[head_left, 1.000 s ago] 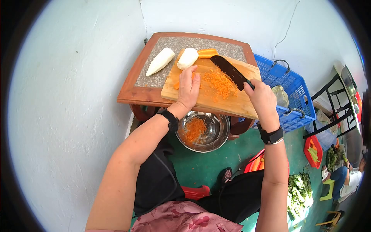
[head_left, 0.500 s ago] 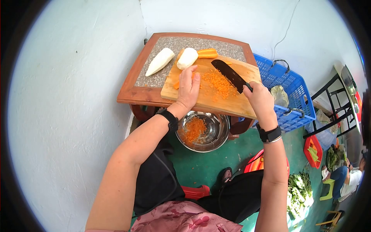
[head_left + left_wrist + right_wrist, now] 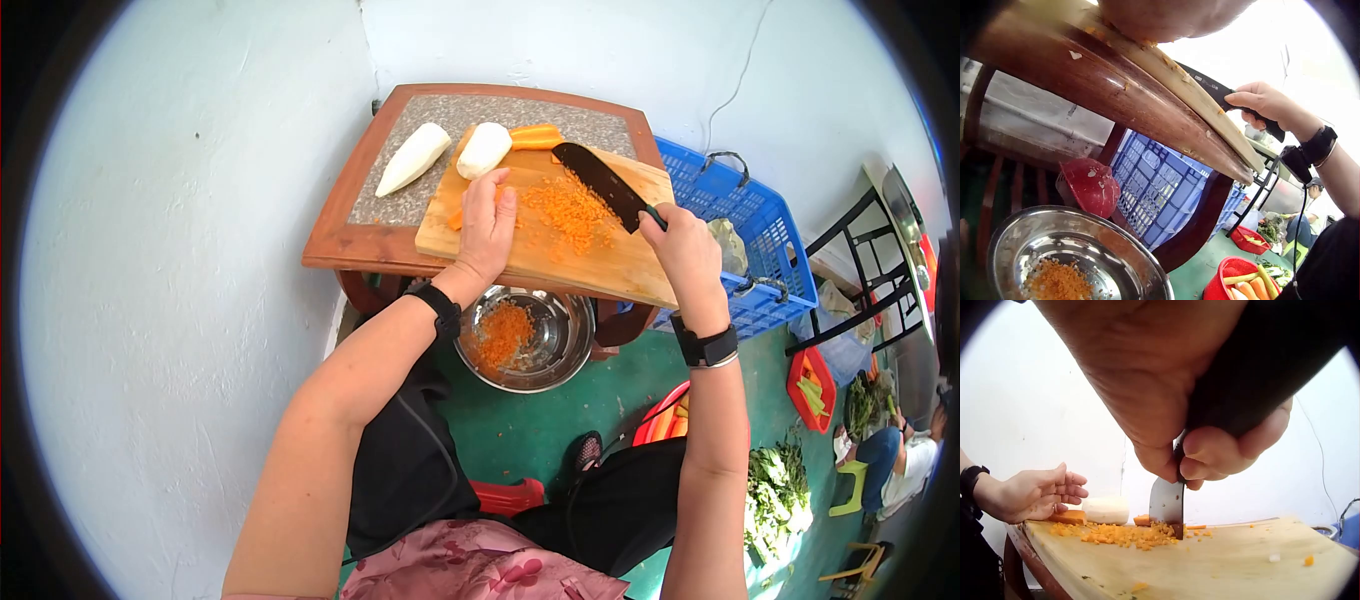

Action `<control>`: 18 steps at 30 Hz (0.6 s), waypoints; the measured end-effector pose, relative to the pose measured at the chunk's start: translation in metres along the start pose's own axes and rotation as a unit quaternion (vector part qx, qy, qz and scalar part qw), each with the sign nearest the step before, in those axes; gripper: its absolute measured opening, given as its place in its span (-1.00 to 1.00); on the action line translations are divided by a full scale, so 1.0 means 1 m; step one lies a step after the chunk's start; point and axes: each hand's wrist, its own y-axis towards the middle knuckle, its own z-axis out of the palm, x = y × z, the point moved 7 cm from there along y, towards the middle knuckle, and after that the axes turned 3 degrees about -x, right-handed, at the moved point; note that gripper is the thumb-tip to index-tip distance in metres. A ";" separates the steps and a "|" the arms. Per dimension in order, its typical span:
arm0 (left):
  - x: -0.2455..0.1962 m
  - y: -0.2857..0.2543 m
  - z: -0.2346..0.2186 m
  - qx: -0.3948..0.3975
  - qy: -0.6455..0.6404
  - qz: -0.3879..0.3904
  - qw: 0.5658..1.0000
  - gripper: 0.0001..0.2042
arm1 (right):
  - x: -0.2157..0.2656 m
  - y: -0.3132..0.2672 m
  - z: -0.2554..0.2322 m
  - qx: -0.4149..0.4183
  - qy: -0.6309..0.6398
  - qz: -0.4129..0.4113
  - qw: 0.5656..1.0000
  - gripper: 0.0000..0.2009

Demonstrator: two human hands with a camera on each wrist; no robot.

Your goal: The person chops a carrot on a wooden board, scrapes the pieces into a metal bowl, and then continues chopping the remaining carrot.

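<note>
My right hand (image 3: pixel 688 255) grips the handle of a dark-bladed kitchen knife (image 3: pixel 600 185). Its blade stands on edge in finely chopped carrot (image 3: pixel 1122 536) on the wooden cutting board (image 3: pixel 610 270). At the board's near left edge rests the heel of my left hand (image 3: pixel 487 235), fingers loosely bent and apart from the blade. A carrot piece (image 3: pixel 1070 517) lies right by those fingers, partly hidden by them. Behind it on the board is a peeled white radish (image 3: pixel 485 150), with carrot lengths (image 3: pixel 537 137) beside it.
Another peeled white radish (image 3: pixel 415 160) lies on the table's stone top (image 3: pixel 390 205). Below the front edge stands a steel bowl (image 3: pixel 570 350) with chopped carrot. A blue crate (image 3: pixel 770 220) is right of the table; a red basin (image 3: pixel 1216 284) of carrots sits on the floor.
The knife and my right hand shifted slightly left, then back right over the chopped carrot. My left hand has stayed at the board's edge.
</note>
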 end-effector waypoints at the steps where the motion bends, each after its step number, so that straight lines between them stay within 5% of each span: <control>1: 0.000 0.000 0.000 -0.001 -0.001 0.001 1.000 -0.62 | 0.000 0.000 0.000 0.001 -0.003 0.002 1.000 -0.70; 18: 0.003 0.001 0.000 -0.003 -0.003 -0.004 1.000 -0.61 | -0.034 0.005 -0.013 0.000 -0.023 0.043 0.999 -0.68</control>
